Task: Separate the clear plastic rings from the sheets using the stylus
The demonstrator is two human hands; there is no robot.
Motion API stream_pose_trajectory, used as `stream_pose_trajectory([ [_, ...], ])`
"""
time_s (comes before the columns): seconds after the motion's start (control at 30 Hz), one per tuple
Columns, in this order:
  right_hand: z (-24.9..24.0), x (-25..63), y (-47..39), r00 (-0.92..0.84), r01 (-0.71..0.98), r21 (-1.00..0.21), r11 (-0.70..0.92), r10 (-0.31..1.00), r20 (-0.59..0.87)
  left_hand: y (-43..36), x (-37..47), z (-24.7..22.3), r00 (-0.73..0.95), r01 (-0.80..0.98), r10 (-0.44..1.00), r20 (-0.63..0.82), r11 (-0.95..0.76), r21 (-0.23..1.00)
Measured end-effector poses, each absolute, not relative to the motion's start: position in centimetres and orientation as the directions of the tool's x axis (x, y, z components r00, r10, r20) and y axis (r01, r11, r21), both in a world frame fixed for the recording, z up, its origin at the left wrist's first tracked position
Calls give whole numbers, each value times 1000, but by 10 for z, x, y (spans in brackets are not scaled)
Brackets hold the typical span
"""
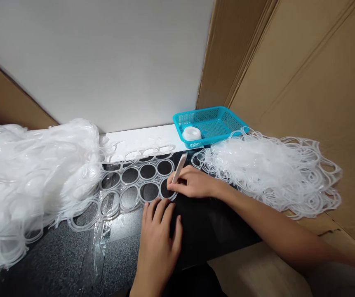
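Observation:
A clear sheet of joined rings (pixel 139 178) lies on the black tabletop (pixel 208 227). My left hand (pixel 160 235) rests palm down at the sheet's near edge, fingers spread, with fingertips touching the lower rings. In my right hand (pixel 192 181) is a slim pale tool (pixel 179 168), pinched between thumb and fingers and slanting up. That hand is over the sheet's right end, and the tool's lower end is hidden by the fingers.
Heaped translucent ring sheets (pixel 35 173) cover the left side. Another tangled pile (pixel 266 169) lies at right. Behind, a blue basket (pixel 220 123) holds a stack of white rings (pixel 191 133). Cardboard (pixel 313 82) walls the right side; a grey panel (pixel 128 62) stands behind.

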State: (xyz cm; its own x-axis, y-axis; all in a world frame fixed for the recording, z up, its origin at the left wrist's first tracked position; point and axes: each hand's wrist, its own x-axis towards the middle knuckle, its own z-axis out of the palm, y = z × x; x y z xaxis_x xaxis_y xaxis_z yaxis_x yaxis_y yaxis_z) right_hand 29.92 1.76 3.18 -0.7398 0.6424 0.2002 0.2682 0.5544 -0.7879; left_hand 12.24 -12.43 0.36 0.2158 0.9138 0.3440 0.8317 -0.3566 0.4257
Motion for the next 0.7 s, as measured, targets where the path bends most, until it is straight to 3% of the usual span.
stream_pose_trajectory([
  [0.1,34,305,23,-752,247,-897,367,656,61,-125,121,4,191,814,920,343,-344,468],
  [0.2,35,309,25,-782,210,-932,297,623,23,-125,121,4,175,810,921,349,-336,480],
  [0.33,38,310,27,-814,231,-933,277,580,-29,-124,121,5,176,806,923,341,-334,488],
  [0.53,38,307,27,-706,330,-899,288,707,-33,-125,120,5,172,810,926,337,-328,486],
  [0.7,35,306,24,-752,302,-892,337,660,-6,-127,119,4,185,823,925,331,-330,462],
])
